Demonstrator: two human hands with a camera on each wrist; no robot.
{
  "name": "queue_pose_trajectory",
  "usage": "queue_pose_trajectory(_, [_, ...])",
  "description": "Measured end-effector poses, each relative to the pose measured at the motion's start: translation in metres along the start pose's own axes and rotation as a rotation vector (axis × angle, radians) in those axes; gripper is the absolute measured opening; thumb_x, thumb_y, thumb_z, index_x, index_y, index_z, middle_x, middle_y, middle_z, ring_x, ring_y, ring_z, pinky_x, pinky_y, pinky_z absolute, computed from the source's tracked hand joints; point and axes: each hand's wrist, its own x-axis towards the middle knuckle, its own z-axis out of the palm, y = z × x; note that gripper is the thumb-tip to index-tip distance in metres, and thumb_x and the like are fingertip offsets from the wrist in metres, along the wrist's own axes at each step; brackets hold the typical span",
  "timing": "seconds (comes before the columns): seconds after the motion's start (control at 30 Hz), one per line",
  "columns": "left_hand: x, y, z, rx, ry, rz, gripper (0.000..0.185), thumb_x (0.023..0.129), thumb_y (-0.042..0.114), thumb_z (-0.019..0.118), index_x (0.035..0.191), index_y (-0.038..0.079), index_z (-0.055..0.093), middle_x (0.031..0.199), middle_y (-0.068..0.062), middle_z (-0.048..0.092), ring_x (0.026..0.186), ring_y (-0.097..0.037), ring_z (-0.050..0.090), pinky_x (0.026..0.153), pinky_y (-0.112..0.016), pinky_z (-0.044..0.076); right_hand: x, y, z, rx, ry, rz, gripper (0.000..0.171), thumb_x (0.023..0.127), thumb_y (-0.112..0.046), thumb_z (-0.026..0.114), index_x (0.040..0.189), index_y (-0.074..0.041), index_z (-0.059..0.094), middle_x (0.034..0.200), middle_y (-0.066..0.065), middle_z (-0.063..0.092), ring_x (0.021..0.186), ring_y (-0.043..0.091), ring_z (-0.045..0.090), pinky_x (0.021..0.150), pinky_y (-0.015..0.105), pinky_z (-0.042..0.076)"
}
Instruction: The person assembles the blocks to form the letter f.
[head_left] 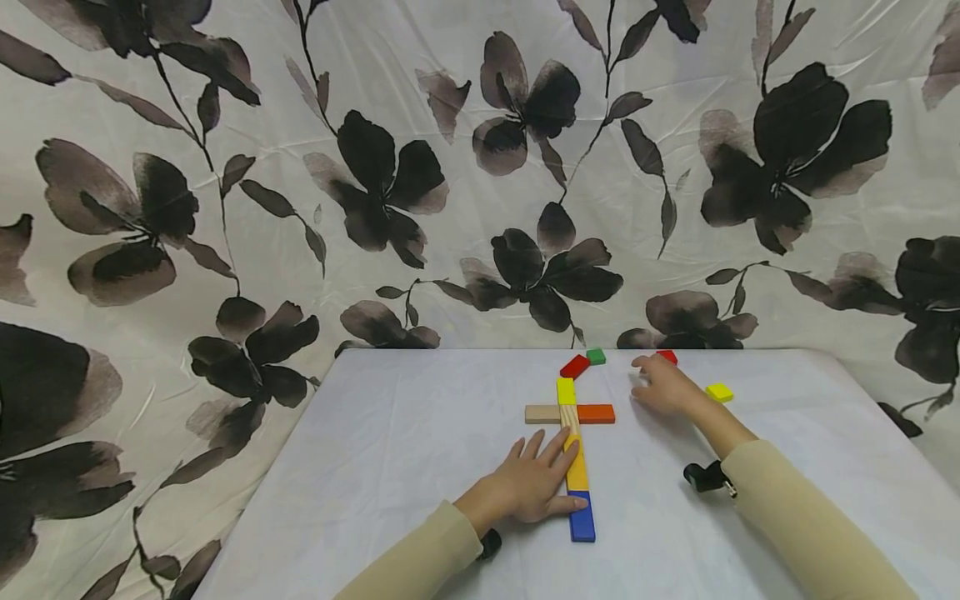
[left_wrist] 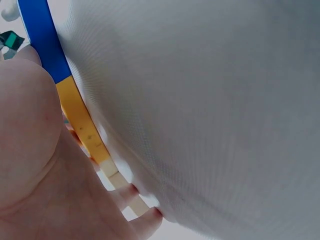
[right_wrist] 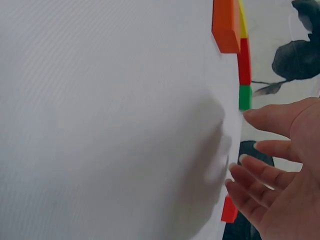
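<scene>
My left hand (head_left: pixel 528 483) lies spread over a column of flat blocks, its thumb on the blue block (head_left: pixel 582 518) and its fingers along the yellow-orange block (head_left: pixel 577 475). Above these are a striped wooden block (head_left: pixel 568 414) and a yellow block (head_left: pixel 566 392). A plain wooden block (head_left: pixel 542 414) and an orange block (head_left: pixel 596 414) form a crossbar. Beyond the top, a red block (head_left: pixel 575 367) slants toward a green block (head_left: pixel 596 357). My right hand (head_left: pixel 663 387), fingers loosely bent and holding nothing, hovers at the table's back, close to another red block (right_wrist: pixel 229 210).
A loose yellow block (head_left: pixel 720 392) sits to the right of my right hand. The white-covered table (head_left: pixel 360 483) ends at a back edge against a floral cloth (head_left: pixel 420 67). A dark wrist device (head_left: pixel 703 477) hangs under my right sleeve.
</scene>
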Motion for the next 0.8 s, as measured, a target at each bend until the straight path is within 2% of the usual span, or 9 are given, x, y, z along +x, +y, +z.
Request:
queue_pose_trajectory(0.37, [-0.004, 0.002, -0.003, -0.012, 0.013, -0.003, 0.090, 0.096, 0.079, 0.033, 0.166, 0.025, 0.015, 0.173, 0.001, 0.004, 0.156, -0.036, 0.019, 0.121, -0.057, 0.025, -0.010, 0.022, -0.012, -0.021, 0.173, 0.043, 0.049, 0.092, -0.007, 0.066, 0.131, 0.020, 0.051, 0.124, 0.039, 0.055, 0.115, 0.051, 0.053, 0.102, 0.065, 0.042])
queue_pose_trajectory(0.63, [-0.004, 0.002, -0.003, -0.025, 0.007, -0.010, 0.091, 0.095, 0.080, 0.034, 0.166, 0.027, 0.015, 0.173, 0.002, 0.002, 0.156, -0.035, 0.018, 0.122, -0.057, 0.025, -0.004, 0.037, -0.013, 0.018, 0.234, 0.116, 0.059, 0.088, -0.005, 0.061, 0.136, 0.023, 0.039, 0.127, 0.047, 0.043, 0.117, 0.057, 0.047, 0.103, 0.067, 0.039])
queue_pose_trajectory(0.8, [-0.005, 0.002, -0.003, -0.025, 0.007, -0.007, 0.091, 0.095, 0.079, 0.034, 0.166, 0.027, 0.015, 0.173, 0.002, 0.003, 0.156, -0.035, 0.018, 0.121, -0.057, 0.025, 0.005, 0.043, -0.012, 0.037, 0.233, 0.181, 0.065, 0.086, -0.005, 0.058, 0.139, 0.024, 0.034, 0.131, 0.049, 0.038, 0.121, 0.059, 0.044, 0.106, 0.068, 0.037])
